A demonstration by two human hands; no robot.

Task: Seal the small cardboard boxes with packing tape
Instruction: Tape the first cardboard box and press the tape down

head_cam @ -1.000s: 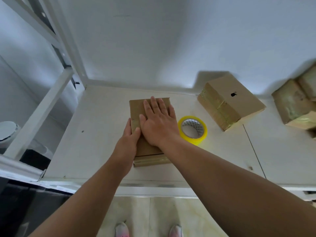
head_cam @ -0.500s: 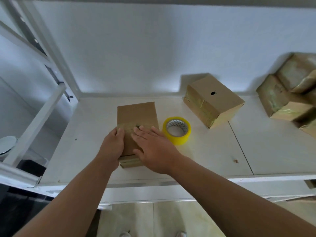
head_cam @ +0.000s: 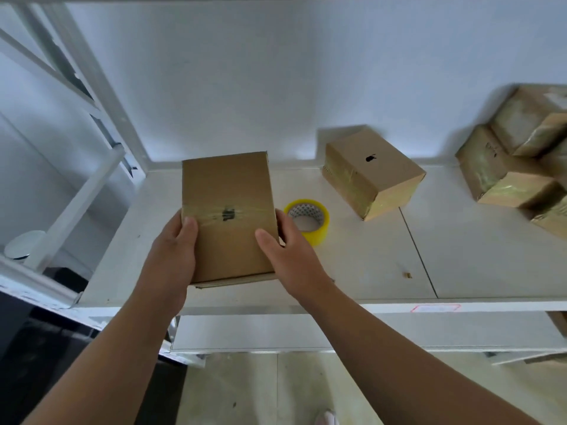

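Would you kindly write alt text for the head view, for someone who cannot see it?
A person's left hand and right hand grip a small cardboard box by its sides, thumbs on its taped top. A yellow tape roll lies on the white table to its right, with another taped box behind and more taped boxes piled far right.

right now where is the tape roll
The tape roll lies flat on the table, mid head view, just right of the held box and left of the box with a black mark.
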